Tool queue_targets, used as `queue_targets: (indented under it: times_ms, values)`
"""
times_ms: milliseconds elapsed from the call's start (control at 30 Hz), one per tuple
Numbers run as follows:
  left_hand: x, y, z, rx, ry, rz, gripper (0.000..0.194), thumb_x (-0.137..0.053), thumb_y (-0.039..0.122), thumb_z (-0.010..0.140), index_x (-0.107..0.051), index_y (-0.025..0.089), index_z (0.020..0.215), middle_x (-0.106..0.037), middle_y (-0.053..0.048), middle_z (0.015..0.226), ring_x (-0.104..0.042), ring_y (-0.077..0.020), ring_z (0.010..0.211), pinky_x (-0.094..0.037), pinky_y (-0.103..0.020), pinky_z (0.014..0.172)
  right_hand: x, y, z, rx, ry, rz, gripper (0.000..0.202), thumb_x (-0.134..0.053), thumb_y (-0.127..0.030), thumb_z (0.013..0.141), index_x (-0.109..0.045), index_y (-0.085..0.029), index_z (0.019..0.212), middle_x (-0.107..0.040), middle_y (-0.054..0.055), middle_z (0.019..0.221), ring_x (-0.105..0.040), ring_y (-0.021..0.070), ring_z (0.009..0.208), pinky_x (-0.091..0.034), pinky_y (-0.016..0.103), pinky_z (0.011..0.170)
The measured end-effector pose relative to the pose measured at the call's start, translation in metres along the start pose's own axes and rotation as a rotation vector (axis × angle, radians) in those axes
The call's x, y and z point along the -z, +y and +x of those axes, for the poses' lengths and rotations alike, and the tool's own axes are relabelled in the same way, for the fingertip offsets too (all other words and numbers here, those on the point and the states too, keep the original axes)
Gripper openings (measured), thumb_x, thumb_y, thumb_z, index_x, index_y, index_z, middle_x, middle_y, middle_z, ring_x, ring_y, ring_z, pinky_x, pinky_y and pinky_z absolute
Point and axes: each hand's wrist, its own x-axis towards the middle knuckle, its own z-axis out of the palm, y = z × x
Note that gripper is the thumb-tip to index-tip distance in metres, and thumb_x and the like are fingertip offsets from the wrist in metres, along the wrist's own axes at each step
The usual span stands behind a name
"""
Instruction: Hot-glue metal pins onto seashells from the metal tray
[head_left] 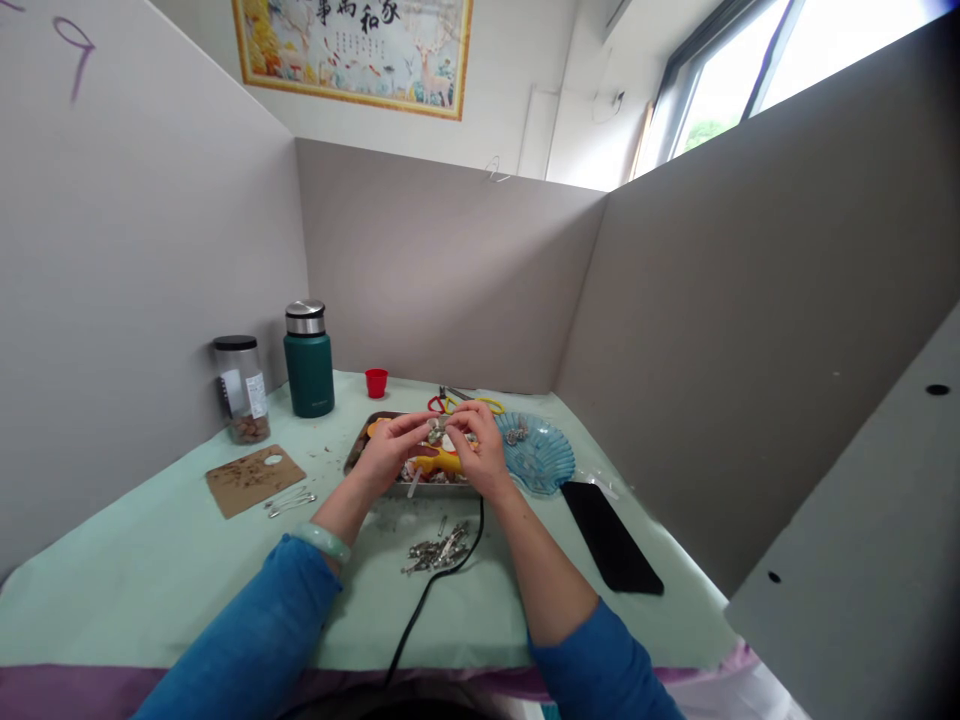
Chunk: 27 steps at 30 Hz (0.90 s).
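My left hand (396,452) and my right hand (480,446) meet above a metal tray (381,489). Between their fingertips is a small pale greenish piece (436,432), whose kind I cannot make out. Both hands are closed in a pinch around it. Under them in the tray lies a yellow glue gun (439,462), partly hidden, among small mixed pieces. A black cord (427,590) runs from the tray to the table's front edge. In front of the tray sits a pile of small silver metal clips (437,552).
A blue shell-shaped dish (541,455) and a black phone (611,535) lie right. Behind the tray are yellow-handled scissors (491,405) and a red cup (376,383). Leftward stand a green flask (308,370) and a jar (244,390), near brown card (251,485) and safety pins (291,501).
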Motion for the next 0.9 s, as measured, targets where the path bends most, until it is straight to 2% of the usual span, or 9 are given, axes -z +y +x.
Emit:
queue_targets:
  times_ms: [433, 733, 900]
  values:
    - [-0.0001, -0.0014, 0.0021, -0.015, 0.044, -0.057, 0.036, -0.081, 0.030, 0.062, -0.073, 0.014, 0.093, -0.072, -0.008, 0.087, -0.067, -0.0172, 0.075, -0.056, -0.032, 0.075, 0.0016, -0.0052, -0.0016, 0.103, -0.047, -0.058, 0.015, -0.055, -0.018, 0.083, -0.063, -0.022, 0.094, -0.051, 0.007, 0.103, -0.053, 0.0207, 0.101, -0.044, 0.038, 0.091]
    - [-0.0016, -0.0015, -0.0005, -0.042, 0.070, -0.013, 0.035, -0.081, 0.031, 0.062, -0.072, 0.014, 0.090, -0.072, -0.007, 0.084, -0.066, -0.0162, 0.071, -0.056, -0.030, 0.071, 0.0028, -0.0048, -0.0014, 0.111, -0.090, -0.104, 0.017, -0.057, -0.018, 0.080, -0.059, -0.023, 0.096, -0.050, 0.008, 0.107, -0.051, 0.0225, 0.106, -0.041, 0.041, 0.096]
    - [-0.0011, -0.0018, 0.0001, -0.037, 0.060, -0.022, 0.034, -0.081, 0.031, 0.062, -0.072, 0.013, 0.090, -0.072, -0.007, 0.085, -0.066, -0.0163, 0.071, -0.055, -0.030, 0.070, 0.0024, -0.0037, -0.0015, 0.107, -0.090, -0.091, 0.012, -0.056, -0.020, 0.083, -0.059, -0.022, 0.094, -0.050, 0.008, 0.107, -0.051, 0.0218, 0.105, -0.040, 0.040, 0.097]
